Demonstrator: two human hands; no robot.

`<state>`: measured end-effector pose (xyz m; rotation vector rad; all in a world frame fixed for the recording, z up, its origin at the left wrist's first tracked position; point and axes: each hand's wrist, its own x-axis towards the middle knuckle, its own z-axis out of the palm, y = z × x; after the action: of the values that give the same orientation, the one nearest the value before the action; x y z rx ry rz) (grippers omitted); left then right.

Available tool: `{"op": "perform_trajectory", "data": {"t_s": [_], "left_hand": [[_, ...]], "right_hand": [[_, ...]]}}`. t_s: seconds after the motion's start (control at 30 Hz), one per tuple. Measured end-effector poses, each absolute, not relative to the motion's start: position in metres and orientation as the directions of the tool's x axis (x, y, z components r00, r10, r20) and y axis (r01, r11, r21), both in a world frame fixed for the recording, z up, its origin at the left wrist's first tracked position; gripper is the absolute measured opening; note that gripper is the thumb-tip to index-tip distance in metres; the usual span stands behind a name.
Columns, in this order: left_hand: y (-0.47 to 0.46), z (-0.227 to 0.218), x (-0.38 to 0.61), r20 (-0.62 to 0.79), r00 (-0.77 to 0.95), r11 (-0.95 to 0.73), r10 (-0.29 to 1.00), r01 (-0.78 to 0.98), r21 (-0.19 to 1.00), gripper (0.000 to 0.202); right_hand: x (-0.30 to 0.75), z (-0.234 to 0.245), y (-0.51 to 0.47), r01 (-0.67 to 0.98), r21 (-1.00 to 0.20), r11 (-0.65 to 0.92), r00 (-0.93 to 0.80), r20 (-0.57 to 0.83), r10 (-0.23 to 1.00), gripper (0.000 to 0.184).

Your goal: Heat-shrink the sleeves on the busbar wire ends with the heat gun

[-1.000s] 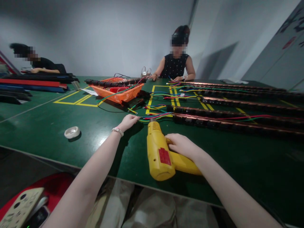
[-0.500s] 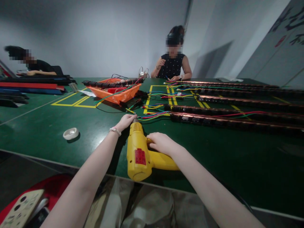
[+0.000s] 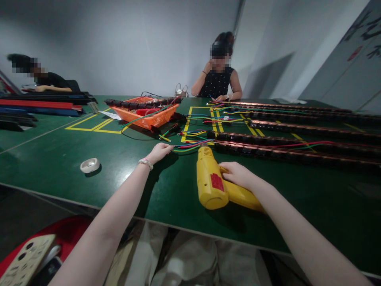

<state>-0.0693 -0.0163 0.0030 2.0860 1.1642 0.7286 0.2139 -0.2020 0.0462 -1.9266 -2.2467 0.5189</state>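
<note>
My right hand (image 3: 238, 175) is wrapped round the handle of a yellow heat gun (image 3: 210, 180) with a red label. Its nozzle points away from me at a bundle of coloured wires (image 3: 193, 145) lying on the green table (image 3: 74, 151). My left hand (image 3: 160, 151), with a bead bracelet on the wrist, has its fingers closed on the near ends of those wires. The wires run from long black and copper strips (image 3: 282, 153) that stretch off to the right.
A white tape roll (image 3: 89, 165) lies at the left. Further back stands an orange basket (image 3: 149, 115) with a black strip across it. One person sits opposite, another at the far left beside stacked red and black bars (image 3: 41, 105). Yellow lines mark the table.
The heat gun has swung from just beside my left hand out to the right, its nozzle now over the wires nearer the strips. My left hand stays on the wire ends.
</note>
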Motion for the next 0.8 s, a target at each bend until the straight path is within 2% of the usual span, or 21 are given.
{"op": "perform_trajectory", "data": {"t_s": [0.13,0.53,0.8], "left_hand": [[-0.02,0.006,-0.068,0.163,0.463,-0.43,0.871,0.561,0.708,0.047],[-0.026,0.01,-0.067,0.18,0.483,-0.458,0.857,0.553,0.696,0.037],[-0.026,0.011,-0.066,0.148,0.444,-0.396,0.884,0.541,0.742,0.035]], "right_hand": [[0.238,0.046,-0.207,0.945,-0.324,0.051,-0.094,-0.118,0.989,0.029],[0.235,0.052,-0.213,0.953,-0.304,0.023,-0.068,-0.137,0.988,0.027],[0.2,0.05,-0.21,0.934,-0.328,0.142,-0.199,-0.148,0.969,0.027]]}}
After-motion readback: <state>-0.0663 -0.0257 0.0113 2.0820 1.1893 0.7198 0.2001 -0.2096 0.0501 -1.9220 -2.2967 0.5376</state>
